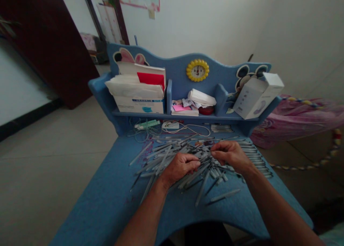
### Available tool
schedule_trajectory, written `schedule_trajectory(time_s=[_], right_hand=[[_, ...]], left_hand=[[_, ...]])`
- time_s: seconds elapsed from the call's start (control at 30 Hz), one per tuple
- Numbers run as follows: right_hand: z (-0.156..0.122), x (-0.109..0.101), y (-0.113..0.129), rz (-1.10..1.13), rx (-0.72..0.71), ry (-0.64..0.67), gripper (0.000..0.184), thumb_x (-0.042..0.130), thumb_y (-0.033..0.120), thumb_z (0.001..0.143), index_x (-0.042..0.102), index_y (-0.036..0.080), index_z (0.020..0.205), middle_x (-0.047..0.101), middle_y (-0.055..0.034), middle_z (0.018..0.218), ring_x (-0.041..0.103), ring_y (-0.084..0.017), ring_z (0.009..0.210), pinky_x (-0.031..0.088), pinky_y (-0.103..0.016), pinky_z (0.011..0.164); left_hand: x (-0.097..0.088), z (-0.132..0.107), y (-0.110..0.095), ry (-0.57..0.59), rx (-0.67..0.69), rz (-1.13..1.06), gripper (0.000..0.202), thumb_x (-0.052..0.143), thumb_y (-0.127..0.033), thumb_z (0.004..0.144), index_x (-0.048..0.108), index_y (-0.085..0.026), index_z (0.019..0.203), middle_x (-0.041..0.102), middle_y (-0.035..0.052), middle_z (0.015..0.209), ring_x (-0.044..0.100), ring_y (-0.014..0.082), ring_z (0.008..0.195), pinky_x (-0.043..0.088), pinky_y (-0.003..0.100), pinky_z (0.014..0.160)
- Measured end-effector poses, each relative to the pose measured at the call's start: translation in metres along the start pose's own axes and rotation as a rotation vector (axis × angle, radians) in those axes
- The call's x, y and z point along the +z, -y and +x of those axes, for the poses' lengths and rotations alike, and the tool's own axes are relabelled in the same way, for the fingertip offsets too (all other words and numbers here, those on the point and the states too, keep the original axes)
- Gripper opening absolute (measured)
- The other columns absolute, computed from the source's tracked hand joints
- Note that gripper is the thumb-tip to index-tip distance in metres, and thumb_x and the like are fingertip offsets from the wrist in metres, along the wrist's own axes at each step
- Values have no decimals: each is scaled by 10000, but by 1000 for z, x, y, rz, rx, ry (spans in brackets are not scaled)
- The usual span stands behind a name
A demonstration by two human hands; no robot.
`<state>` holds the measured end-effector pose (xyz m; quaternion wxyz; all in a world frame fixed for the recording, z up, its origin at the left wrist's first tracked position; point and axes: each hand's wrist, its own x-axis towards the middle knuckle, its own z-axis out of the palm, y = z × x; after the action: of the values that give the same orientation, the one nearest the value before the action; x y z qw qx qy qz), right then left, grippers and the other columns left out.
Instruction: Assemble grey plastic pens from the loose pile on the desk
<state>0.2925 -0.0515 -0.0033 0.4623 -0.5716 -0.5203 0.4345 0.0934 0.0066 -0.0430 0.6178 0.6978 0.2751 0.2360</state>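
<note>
A loose pile of grey, translucent pens point(161, 160) spreads across the middle of the blue desk, pointing many ways. Over the pile's front part is my left hand point(181, 167), its thumb and fingers closed together; what they hold is hard to make out. My right hand point(228, 154) pinches at the pile's right side, with the thing between its fingertips too small to name. Beside and beyond the right hand, a row of pens point(256, 158) lies side by side along the desk's right edge. One separate pen point(224, 196) lies in front of the pile.
The blue desk point(104, 196) has a rear shelf holding a mask box point(139, 105), papers, a white carton point(255, 97) and a yellow flower clock point(197, 70). A white cable point(197, 126) lies below the shelf. Pink fabric point(298, 117) stands off to the right.
</note>
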Motion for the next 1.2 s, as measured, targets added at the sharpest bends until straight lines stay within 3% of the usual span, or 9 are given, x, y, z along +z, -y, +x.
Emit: schedule_trajectory(time_s=[0.13, 0.33, 0.7, 1.2], right_hand=[[1, 0, -2, 1, -8, -6, 143, 689, 268, 649, 647, 137, 687, 491, 52, 408, 402, -59, 339, 277, -181, 346], [1, 1, -3, -76, 9, 85, 137, 673, 269, 658, 669, 133, 677, 481, 49, 390, 400, -62, 341, 271, -187, 347], [0, 7, 0, -113, 53, 191, 100, 636, 242, 667, 631, 142, 663, 497, 53, 357, 428, -71, 319, 314, -179, 351], [-4, 11, -16, 43, 98, 216, 180, 643, 298, 672, 566, 140, 634, 517, 63, 395, 478, -72, 307, 356, -157, 316]], left_hand=[[0, 0, 0, -1, -11, 5, 203, 568, -315, 749, 686, -149, 750, 578, -5, 589, 471, 94, 503, 354, 193, 471], [2, 0, 0, 18, -20, 20, 226, 561, -332, 751, 688, -147, 776, 589, -1, 588, 482, 99, 495, 352, 194, 453], [6, -1, -1, 77, -17, 9, 210, 539, -294, 739, 595, -157, 591, 535, -28, 520, 478, 91, 468, 370, 188, 458], [15, 2, 9, 72, -87, -26, 188, 557, -317, 715, 577, -156, 620, 513, -37, 496, 432, 78, 424, 314, 189, 416]])
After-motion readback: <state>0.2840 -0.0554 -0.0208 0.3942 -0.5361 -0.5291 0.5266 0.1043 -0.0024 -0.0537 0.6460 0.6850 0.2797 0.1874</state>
